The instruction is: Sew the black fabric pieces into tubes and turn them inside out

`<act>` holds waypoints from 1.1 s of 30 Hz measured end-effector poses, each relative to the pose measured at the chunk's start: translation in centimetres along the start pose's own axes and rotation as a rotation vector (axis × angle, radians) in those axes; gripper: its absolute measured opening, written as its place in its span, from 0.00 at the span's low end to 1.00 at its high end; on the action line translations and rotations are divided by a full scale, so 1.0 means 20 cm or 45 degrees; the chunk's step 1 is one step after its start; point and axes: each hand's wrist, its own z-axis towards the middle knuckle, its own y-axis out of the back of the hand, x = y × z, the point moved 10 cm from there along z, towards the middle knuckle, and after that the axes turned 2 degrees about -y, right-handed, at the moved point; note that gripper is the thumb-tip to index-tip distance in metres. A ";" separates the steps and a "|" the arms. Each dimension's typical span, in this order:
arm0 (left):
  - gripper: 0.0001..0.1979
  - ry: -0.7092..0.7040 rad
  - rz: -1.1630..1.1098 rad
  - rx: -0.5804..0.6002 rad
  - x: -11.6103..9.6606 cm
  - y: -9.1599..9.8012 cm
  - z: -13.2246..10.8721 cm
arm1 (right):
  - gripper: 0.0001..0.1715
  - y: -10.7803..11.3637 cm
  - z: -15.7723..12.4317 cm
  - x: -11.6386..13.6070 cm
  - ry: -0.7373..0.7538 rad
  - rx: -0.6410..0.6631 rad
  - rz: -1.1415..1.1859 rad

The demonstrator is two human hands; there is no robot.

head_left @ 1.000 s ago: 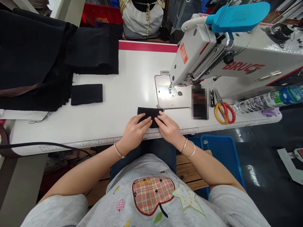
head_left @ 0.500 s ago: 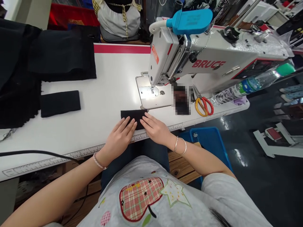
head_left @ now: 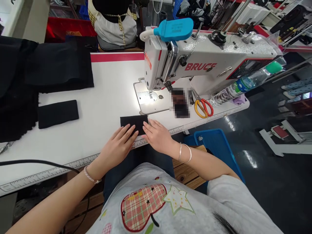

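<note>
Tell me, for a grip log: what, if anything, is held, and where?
Nothing gripped: left hand and right hand press flat on the black cloth's near edge.

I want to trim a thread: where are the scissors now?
Head view: the scissors lie on the white table at the right side, in front of the sewing machine, just left of the lying plastic bottle.
</note>
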 end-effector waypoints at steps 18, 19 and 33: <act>0.11 0.397 -0.300 -0.303 0.15 0.11 0.10 | 0.23 -0.12 0.21 0.03 -0.045 -0.234 0.248; 0.12 0.429 -0.277 -0.288 0.17 0.10 0.11 | 0.25 -0.12 0.21 0.03 -0.045 -0.216 0.241; 0.26 0.534 -0.090 -0.056 0.17 -0.01 0.08 | 0.28 -0.11 0.17 0.02 -0.051 -0.223 0.193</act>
